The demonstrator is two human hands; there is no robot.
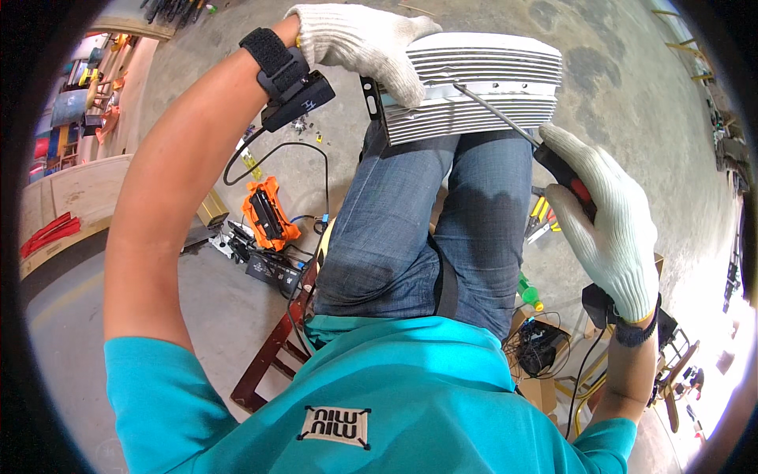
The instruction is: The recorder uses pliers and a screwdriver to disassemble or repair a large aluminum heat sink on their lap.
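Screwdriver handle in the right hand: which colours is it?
The screwdriver handle is black with red, seen in the head view.

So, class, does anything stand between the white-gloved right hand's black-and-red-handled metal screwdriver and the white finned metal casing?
Nothing visible does. From the right hand, the screwdriver reaches unobstructed to the middle of the casing. The white-gloved left hand holds the casing's left end, beside the path, not across it.

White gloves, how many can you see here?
2. The left-hand glove is on the finned metal box; the right-hand glove is wrapped around the handle of a screwdriver. Others may be hidden.
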